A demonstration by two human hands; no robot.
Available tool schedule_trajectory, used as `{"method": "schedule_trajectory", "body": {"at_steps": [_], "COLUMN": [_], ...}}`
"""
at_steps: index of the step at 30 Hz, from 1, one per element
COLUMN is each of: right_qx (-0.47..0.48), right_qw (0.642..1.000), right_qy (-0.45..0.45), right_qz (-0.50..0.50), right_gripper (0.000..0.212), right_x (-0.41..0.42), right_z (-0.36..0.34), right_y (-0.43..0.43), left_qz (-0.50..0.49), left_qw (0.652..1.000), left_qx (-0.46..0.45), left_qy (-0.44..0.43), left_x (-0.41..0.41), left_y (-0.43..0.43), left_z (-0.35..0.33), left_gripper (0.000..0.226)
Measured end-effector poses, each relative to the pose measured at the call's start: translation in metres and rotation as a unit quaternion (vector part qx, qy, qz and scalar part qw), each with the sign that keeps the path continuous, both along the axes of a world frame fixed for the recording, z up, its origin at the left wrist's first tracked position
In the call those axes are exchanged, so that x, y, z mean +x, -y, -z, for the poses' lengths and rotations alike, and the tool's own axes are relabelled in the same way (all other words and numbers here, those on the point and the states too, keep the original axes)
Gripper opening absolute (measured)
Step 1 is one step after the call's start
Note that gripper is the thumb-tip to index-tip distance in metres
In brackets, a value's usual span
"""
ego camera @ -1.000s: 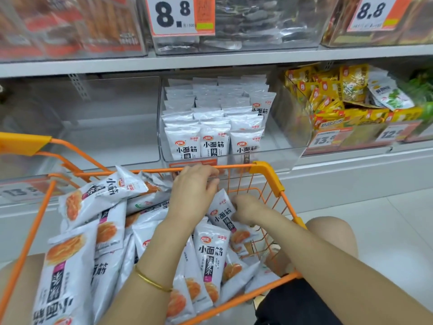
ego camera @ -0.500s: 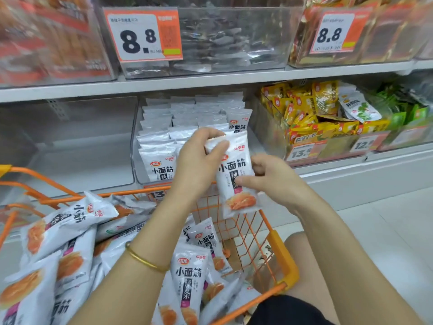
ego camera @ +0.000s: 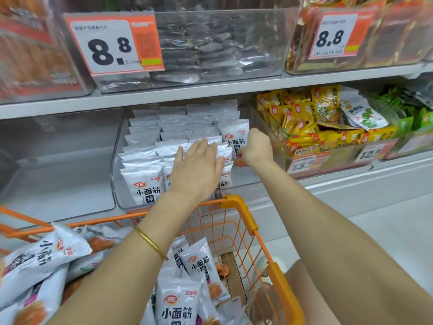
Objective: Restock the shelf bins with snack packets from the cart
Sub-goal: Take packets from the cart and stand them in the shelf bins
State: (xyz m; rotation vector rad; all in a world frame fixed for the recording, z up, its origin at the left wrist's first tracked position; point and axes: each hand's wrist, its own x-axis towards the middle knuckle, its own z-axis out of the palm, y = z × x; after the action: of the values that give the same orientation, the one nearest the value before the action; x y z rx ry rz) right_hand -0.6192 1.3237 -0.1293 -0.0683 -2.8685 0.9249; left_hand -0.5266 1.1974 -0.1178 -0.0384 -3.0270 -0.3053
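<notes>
**A:** Where are the hands?

**B:** Both are up at the clear bin [ego camera: 116,160] under the upper shelf [ego camera: 187,92]. The left hand [ego camera: 199,170] lies flat on the tops of the rows of packets [ego camera: 145,181] standing in it. Its fingers are straight and a little spread, so its grip is apart and holds nothing. A thin gold bracelet [ego camera: 151,242] sits on that forearm.

**A:** And the other?

**B:** The right hand [ego camera: 257,146] is at the bin's right side, curled against the right edge of one snack packet [ego camera: 234,134]. That packet stands upright in the rightmost row, higher than its neighbours, with its print facing out. The fingertips are hidden behind the back of the hand. The grip looks clamped on the packet's edge, though I can't see the pinch itself.

**A:** What about the cart?

**B:** The orange cart [ego camera: 237,201] stands just below the bin, its front rim near the bin's lower edge. Loose packets [ego camera: 180,306] of the same white kind lie heaped in it, mostly to the left and middle. The right corner shows bare wire.

**A:** Anything around the bin?

**B:** Just beside it on the right is another bin, full of yellow packets [ego camera: 302,118]. On the level above, an orange price card [ego camera: 112,43] reads 8.8.
</notes>
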Motion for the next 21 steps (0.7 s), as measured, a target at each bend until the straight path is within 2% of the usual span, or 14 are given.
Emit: {"method": "schedule_trajectory", "body": {"at_steps": [3, 8, 11, 16, 21], "right_qx": [-0.058, -0.137, -0.191, -0.142, -0.123], "right_qw": [0.997, 0.988, 0.977, 0.984, 0.986], "right_qy": [0.043, 0.065, 0.089, 0.101, 0.108], "right_qz": [0.011, 0.032, 0.036, 0.030, 0.026], "right_gripper": [0.027, 0.027, 0.021, 0.035, 0.034], "right_x": [-0.016, -0.031, -0.035, -0.034, -0.018], "right_z": [0.017, 0.026, 0.027, 0.029, 0.022], "right_y": [0.003, 0.010, 0.015, 0.017, 0.012], "left_qz": [0.000, 0.002, 0.002, 0.002, 0.010], "left_qw": [1.000, 1.000, 1.000, 0.999, 0.996], "left_qx": [0.010, 0.016, 0.022, 0.032, 0.052], "left_qy": [-0.012, -0.019, -0.016, -0.020, -0.069], "left_x": [0.001, 0.002, 0.001, 0.002, 0.012], "left_y": [0.000, 0.002, 0.001, 0.001, 0.004], "left_z": [0.003, 0.005, 0.006, 0.006, 0.002], "left_gripper": [0.051, 0.051, 0.051, 0.051, 0.050]}}
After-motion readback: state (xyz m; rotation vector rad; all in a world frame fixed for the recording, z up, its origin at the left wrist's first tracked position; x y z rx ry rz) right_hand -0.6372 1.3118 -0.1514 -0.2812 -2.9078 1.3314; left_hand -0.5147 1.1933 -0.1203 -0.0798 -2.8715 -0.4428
